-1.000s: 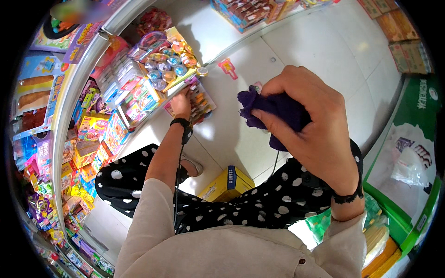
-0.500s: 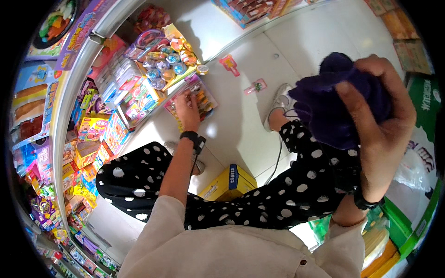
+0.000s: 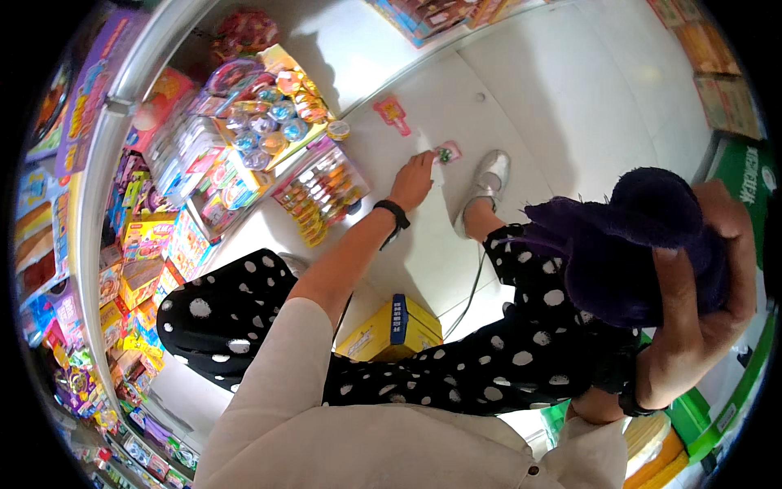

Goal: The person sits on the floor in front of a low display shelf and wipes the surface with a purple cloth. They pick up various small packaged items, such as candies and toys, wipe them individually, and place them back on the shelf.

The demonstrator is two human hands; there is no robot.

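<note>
My left hand (image 3: 413, 181) reaches down to the floor, fingers drawn together over one end of a small clear-and-pink packet (image 3: 447, 152). The covered end of that packet is hidden by the fingertips. A bunched dark purple fuzzy cloth (image 3: 627, 253), possibly a towel or soft toy, is held up at the right in my right hand (image 3: 692, 301), thumb in front and fingers wrapped behind. Beyond the left hand lies a pink piece with a handle-like end (image 3: 392, 114). Left of my forearm sits an open box of small colourful wrapped items (image 3: 326, 189).
A display box of round clear-topped capsules (image 3: 269, 134) stands beside metal-edged shelves packed with bright packages (image 3: 147, 244). A yellow box (image 3: 391, 330) sits between my legs. My silver shoe (image 3: 491, 175) is near the packet. Green cartons (image 3: 737, 179) line the right side.
My left hand has left the box of wrapped items and moved right to the packet on the floor. The purple cloth and my right hand have moved lower and to the right.
</note>
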